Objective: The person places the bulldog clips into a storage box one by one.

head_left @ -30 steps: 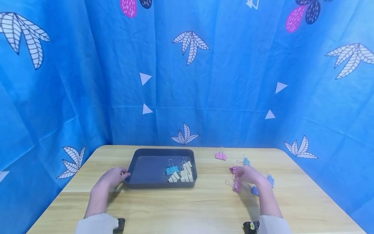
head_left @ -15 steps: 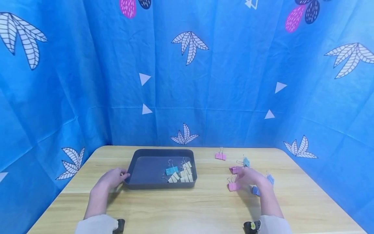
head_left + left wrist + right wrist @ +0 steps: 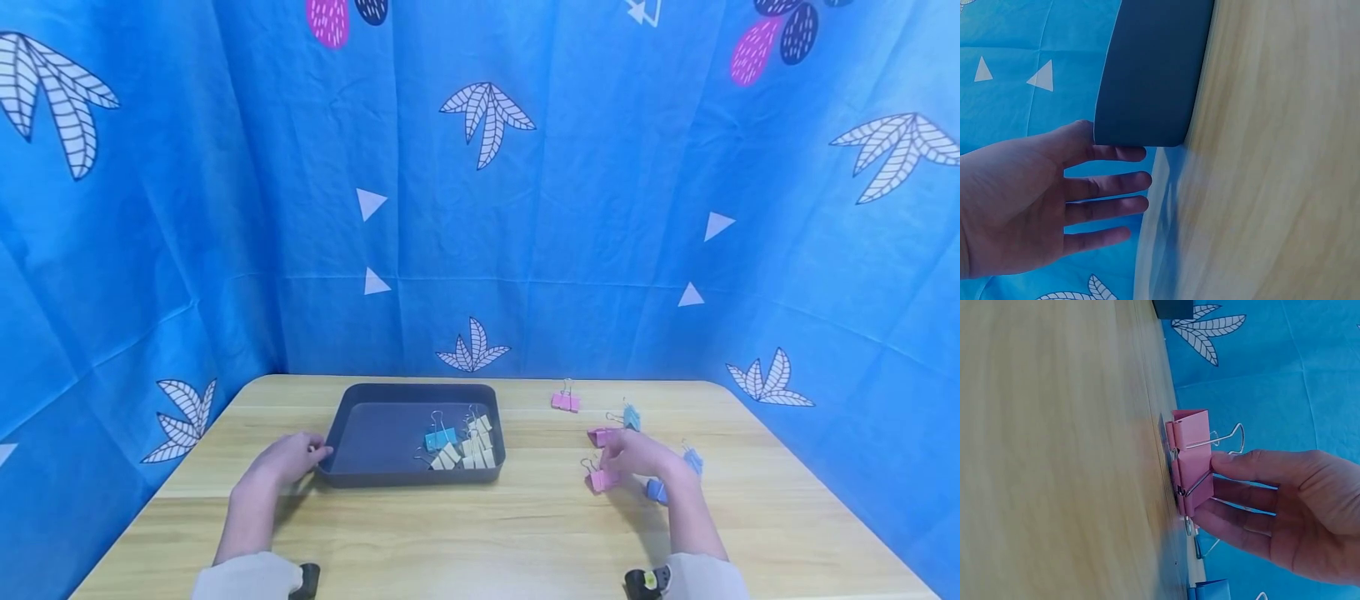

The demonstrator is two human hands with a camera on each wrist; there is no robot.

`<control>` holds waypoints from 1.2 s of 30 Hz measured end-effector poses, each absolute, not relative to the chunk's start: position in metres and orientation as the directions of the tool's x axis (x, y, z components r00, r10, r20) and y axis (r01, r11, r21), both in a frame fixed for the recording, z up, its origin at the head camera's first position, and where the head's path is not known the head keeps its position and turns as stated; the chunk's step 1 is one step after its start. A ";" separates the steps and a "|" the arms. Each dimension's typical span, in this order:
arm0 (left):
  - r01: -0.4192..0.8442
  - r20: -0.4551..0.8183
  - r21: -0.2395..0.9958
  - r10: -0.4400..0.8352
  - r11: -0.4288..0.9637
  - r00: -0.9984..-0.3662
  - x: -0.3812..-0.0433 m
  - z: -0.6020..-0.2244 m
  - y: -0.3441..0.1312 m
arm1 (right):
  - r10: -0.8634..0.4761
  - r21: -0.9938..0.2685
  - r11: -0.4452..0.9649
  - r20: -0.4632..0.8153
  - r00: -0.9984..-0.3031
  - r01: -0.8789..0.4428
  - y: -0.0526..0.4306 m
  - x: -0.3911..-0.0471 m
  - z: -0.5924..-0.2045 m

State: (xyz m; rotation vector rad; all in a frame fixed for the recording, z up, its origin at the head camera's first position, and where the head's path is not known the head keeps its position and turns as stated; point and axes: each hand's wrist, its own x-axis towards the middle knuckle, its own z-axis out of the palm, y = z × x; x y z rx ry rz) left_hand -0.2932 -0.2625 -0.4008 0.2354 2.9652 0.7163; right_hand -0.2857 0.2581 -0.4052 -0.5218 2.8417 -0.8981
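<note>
- Step in hand, as judged: taking up one clip. The right hand [image 3: 637, 455] is at the near pink clip [image 3: 602, 481], right of the tray [image 3: 408, 478] and well apart from it.
- Right hand state: thumb and fingers close together, pinching the near pink clip; the thumb meets one edge, the fingers lie behind and below. The clip is tilted, at or just above the table [image 3: 465, 542]; contact with the wood cannot be confirmed.
- Left hand [image 3: 287, 457]: at the tray's left end, thumb at the rim and forefinger against the outside, appearing to hold the wall between them. The remaining fingers are straight and spread, clear of the tray.
- Next move, as judged: calls for a secure pinch on the clip's body before any lift, keeping clear of the middle pink clip [image 3: 600, 437] just behind. A carry to the tray, if made, would need to pass over its right wall; the left hand's hold should steady it.
- Tray contents: one teal clip [image 3: 441, 438] and several pale yellow clips [image 3: 477, 450], crowded at the right end. Exact count not established, as the pale ones overlap. The left part is bare.
- Outside the tray: far pink clip [image 3: 566, 402], light teal clip [image 3: 632, 417], light blue clip [image 3: 693, 461] and dark blue clip [image 3: 656, 490], all loose on the table.
</note>
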 end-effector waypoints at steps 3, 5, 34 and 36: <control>0.131 -0.041 0.460 0.169 0.878 -0.985 -0.293 -0.401 -0.262 | -0.368 -0.592 0.750 -0.004 -0.930 -0.294 0.259 -0.285 -0.405; 0.131 -0.041 0.463 0.169 0.877 -0.985 -0.293 -0.401 -0.262 | -0.366 -0.603 0.743 -0.004 -0.931 -0.290 0.259 -0.285 -0.405; 0.108 -0.057 0.460 0.151 0.881 -0.987 -0.294 -0.402 -0.262 | -0.338 -0.611 0.704 0.158 -0.928 -0.361 0.246 -0.296 -0.380; 0.110 -0.054 0.458 0.152 0.882 -0.987 -0.294 -0.402 -0.262 | -0.333 -0.615 0.700 0.170 -0.928 -0.364 0.243 -0.296 -0.378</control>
